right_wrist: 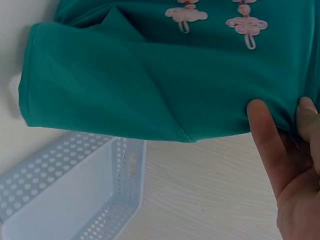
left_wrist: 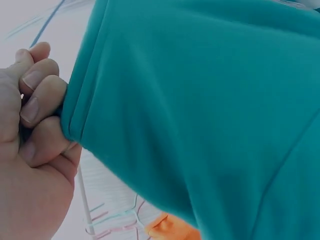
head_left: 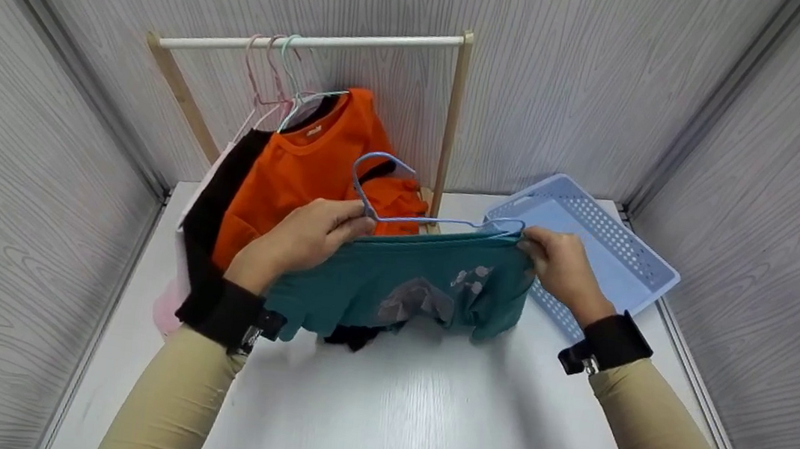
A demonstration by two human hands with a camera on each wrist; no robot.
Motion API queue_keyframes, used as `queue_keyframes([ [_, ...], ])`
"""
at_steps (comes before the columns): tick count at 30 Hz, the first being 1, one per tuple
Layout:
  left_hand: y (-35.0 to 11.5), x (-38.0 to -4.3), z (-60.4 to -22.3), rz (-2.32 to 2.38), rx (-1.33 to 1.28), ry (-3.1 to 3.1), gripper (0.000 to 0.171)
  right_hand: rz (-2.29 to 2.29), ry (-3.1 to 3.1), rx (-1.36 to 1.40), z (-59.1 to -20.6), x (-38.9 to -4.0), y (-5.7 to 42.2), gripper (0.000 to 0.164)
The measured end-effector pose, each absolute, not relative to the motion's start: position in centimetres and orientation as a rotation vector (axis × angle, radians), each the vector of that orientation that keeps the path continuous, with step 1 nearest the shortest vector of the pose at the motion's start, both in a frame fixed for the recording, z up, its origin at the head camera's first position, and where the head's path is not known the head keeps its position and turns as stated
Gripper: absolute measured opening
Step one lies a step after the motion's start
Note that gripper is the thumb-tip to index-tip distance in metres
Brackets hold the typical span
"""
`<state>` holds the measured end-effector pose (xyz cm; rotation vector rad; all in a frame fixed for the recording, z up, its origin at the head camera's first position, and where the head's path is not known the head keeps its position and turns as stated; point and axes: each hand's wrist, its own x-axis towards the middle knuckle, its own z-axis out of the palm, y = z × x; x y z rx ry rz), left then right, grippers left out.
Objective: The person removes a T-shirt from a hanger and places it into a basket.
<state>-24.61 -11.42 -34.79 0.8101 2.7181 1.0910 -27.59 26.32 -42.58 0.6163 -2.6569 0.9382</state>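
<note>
In the head view a teal shirt (head_left: 363, 281) with pale flower-shaped decorations hangs between both hands, its lower part bunched. A blue hanger (head_left: 445, 222) lies along its top edge, the hook rising at the left and the right end looping near the other hand. My left hand (head_left: 308, 233) has its fingers curled round the hanger and the shirt's edge; the left wrist view shows the folded hem (left_wrist: 80, 95) against these fingers. At the opposite end, my right hand (head_left: 565, 266) pinches the shirt between thumb and fingers, as the right wrist view also shows beside the cloth (right_wrist: 150, 90).
Behind the left hand stands a rack with a white rail (head_left: 315, 42) and wooden posts. An orange shirt (head_left: 310, 154) and dark and pale clothes hang there on pink and mint hangers. A blue perforated basket (head_left: 593, 246) sits at the back right. Wood-grained walls enclose the white table (head_left: 378, 418).
</note>
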Motion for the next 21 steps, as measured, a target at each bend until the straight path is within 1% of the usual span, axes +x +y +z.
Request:
queue_keyframes([
  [4,-10.4,-24.8,-34.9,1.134,0.816,2.69,0.024,1.164,-2.692,0.579,-43.4,-26.7,25.0,0.02],
  [7,-9.3,-25.0,-34.9,1.169,0.806,2.671,0.027,1.207,-2.709,0.572,-44.1,-26.1,24.1,0.027],
  [13,-6.7,-26.1,-35.2,1.135,0.769,2.699,0.032,1.227,-2.677,0.624,-45.4,-25.4,22.3,0.023],
  [18,-5.0,-26.8,-36.0,1.169,0.745,2.675,0.031,1.232,-2.698,0.756,-46.5,-24.4,20.3,0.024],
  [21,-4.0,-27.0,-36.4,1.185,0.729,2.649,0.03,1.246,-2.738,0.855,-47.2,-23.8,19.1,0.027],
])
